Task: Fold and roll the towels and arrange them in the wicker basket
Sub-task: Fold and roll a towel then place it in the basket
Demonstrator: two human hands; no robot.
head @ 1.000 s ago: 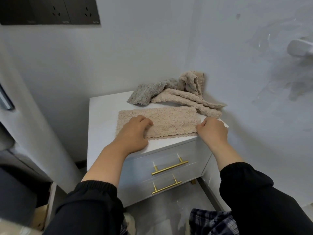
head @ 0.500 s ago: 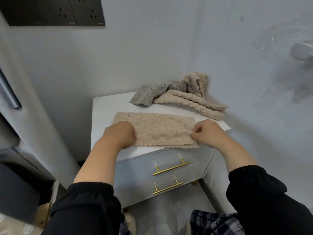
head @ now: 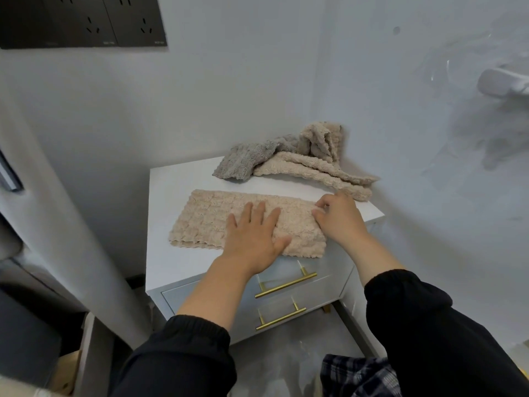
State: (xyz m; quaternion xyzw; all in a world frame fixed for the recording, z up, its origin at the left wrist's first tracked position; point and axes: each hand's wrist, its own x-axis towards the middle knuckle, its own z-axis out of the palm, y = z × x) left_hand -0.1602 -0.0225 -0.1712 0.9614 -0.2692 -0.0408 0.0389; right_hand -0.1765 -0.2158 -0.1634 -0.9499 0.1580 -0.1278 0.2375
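Note:
A beige towel (head: 209,219), folded into a long strip, lies flat across the white nightstand top (head: 171,181). My left hand (head: 254,236) presses flat on the strip's middle with straight, spread fingers. My right hand (head: 339,216) is at the strip's right end, its fingertips curled onto the towel's edge and pinching it. Behind, in the corner, lie a crumpled grey towel (head: 243,161) and loose beige towels (head: 317,164). No wicker basket is in view.
The nightstand stands in a corner between two pale walls, with two drawers with gold handles (head: 286,285) below. A dark socket panel (head: 86,21) is high on the left wall. A white fixture (head: 503,84) sticks out of the right wall.
My left hand opened from a curled grip and now lies flat further right on the towel. My right hand shifted up along the towel's right end. The towel strip sits further in from the front edge.

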